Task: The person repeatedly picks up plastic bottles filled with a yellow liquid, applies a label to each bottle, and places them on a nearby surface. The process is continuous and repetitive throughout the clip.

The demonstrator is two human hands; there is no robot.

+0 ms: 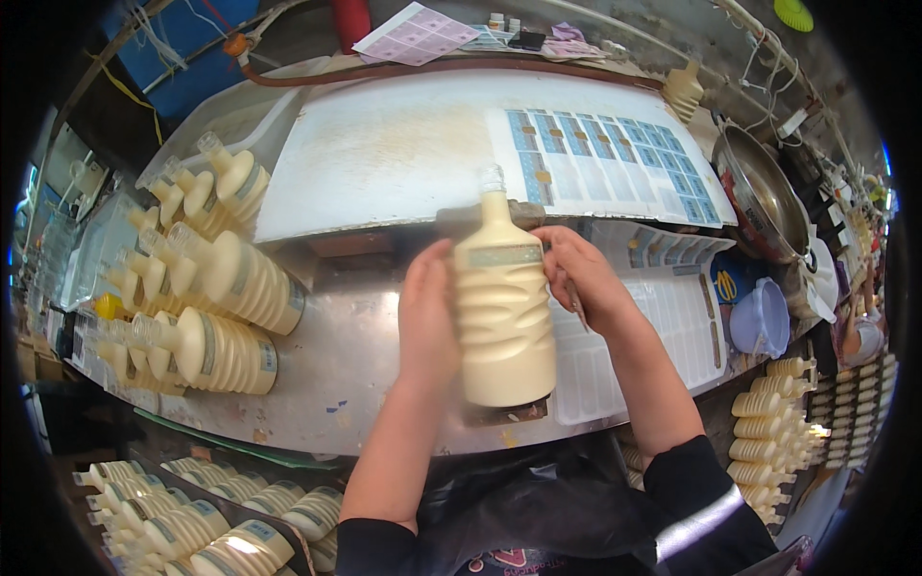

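Note:
A cream-coloured bottle (504, 326) with a ribbed body and a clear threaded neck stands upright in front of me. Around its shoulder runs a patterned bluish-grey label band (504, 255). Along the bottle's left side, my left hand (427, 307) is stretched out with fingers pointing up, slightly blurred; whether it touches is hard to tell. On the other side, my right hand (584, 278) is closed, fingertips close to the right end of the band. A thin, narrow tool (577, 300) sticks out below its fingers; its kind is not clear.
A white board (384, 144) with rows of blue labels (615, 158) slopes beyond the metal table (336, 374). Cream bottles (226, 355) crowd the left, with more bottles (245, 552) below and at lower right. A purple bucket (761, 319) and a large metal pan (764, 192) stand right.

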